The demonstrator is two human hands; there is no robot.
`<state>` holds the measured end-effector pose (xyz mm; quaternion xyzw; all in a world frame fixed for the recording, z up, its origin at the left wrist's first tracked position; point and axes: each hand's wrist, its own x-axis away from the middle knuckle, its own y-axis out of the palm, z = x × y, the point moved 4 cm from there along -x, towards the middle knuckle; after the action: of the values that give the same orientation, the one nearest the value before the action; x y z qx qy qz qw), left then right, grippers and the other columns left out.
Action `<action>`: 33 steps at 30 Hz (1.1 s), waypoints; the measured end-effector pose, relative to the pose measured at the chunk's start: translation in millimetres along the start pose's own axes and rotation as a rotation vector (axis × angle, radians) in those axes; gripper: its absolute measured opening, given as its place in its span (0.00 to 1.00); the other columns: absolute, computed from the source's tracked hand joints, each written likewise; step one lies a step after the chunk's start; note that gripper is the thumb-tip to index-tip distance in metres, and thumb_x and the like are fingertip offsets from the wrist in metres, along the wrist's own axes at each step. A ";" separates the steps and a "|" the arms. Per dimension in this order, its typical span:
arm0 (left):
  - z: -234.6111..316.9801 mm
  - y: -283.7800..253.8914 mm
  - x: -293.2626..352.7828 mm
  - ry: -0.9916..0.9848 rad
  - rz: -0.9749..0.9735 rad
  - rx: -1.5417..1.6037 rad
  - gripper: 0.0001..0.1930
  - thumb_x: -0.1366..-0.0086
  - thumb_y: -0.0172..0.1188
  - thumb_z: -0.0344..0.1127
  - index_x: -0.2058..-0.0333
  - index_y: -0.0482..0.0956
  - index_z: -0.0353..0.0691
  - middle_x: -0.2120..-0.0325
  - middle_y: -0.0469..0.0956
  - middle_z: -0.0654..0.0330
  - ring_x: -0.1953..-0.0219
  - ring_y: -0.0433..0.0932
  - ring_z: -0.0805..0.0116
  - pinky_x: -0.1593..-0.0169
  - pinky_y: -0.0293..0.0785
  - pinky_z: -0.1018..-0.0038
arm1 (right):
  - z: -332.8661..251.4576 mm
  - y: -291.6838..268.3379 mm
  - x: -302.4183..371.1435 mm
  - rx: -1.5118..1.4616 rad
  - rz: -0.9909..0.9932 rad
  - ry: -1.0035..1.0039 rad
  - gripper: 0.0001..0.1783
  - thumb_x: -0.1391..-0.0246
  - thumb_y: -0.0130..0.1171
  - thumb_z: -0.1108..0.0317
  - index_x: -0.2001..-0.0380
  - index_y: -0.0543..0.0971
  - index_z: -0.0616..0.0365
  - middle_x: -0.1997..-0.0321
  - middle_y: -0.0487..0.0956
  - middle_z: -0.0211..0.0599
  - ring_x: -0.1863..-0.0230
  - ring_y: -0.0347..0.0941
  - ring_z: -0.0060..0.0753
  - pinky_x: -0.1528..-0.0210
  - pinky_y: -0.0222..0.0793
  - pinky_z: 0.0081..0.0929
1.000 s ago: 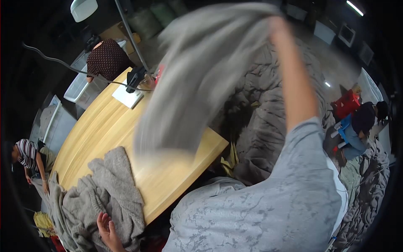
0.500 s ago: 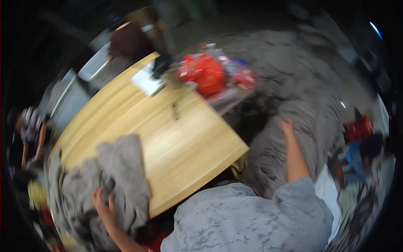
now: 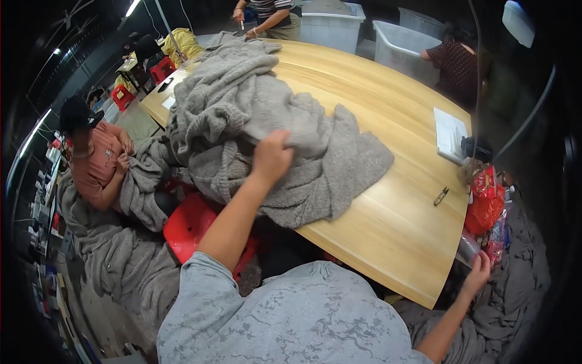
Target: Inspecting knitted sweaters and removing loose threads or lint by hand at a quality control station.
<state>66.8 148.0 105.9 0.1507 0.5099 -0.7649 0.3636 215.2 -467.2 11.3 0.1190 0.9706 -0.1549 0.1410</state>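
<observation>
A large heap of grey fleecy cloth [image 3: 291, 115] lies across the left part of the wooden table [image 3: 388, 206], hanging over its near edge. My left hand [image 3: 273, 156] is closed on a fold of this cloth near the middle of the heap. Off the table's right edge, my right hand [image 3: 478, 274] has its fingers stretched up and holds nothing that I can see. Beside it are clear plastic packaging and a red plastic bag [image 3: 485, 200]. Small thread snips [image 3: 441, 196] lie on the bare wood.
A red stool [image 3: 191, 227] stands under the table's left edge. At left, a person in a pink shirt [image 3: 100, 161] handles more grey cloth. Two other people are beyond the table, near white plastic bins [image 3: 333, 27]. White papers [image 3: 450, 134] lie at far right.
My view has swung left, bringing the seated person and red stool into sight. My left hand, earlier spread over the cloth, is now closed on it. My right hand appears nearer the table's edge.
</observation>
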 end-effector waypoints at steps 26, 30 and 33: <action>158.7 -49.8 -19.8 0.305 -0.419 0.170 0.06 0.51 0.53 0.27 0.71 0.71 0.36 0.75 0.75 0.49 0.70 0.77 0.51 0.68 0.72 0.61 | -207.7 279.3 127.2 -0.431 -0.955 -0.195 0.29 0.54 0.59 0.74 0.47 0.63 0.61 0.50 0.70 0.38 0.52 0.68 0.30 0.49 0.64 0.26; 245.7 -37.9 51.6 0.611 -0.805 0.681 0.17 0.61 0.59 0.30 0.70 0.68 0.33 0.77 0.73 0.42 0.70 0.75 0.43 0.66 0.70 0.56 | -293.4 246.2 123.6 -0.559 -0.595 -0.202 0.25 0.54 0.53 0.67 0.50 0.65 0.61 0.52 0.68 0.39 0.46 0.61 0.33 0.40 0.53 0.31; 246.5 -45.0 58.6 0.647 -0.836 0.699 0.22 0.58 0.59 0.30 0.62 0.64 0.33 0.78 0.74 0.47 0.72 0.75 0.46 0.70 0.70 0.57 | -198.3 239.8 95.3 -0.796 -0.730 0.120 0.14 0.53 0.52 0.71 0.61 0.70 0.61 0.61 0.72 0.34 0.59 0.69 0.27 0.53 0.67 0.24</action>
<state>29.0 -85.2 208.0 0.2721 0.3296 -0.8795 -0.2091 145.3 -161.6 98.5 -0.2798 0.9388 0.1928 0.0564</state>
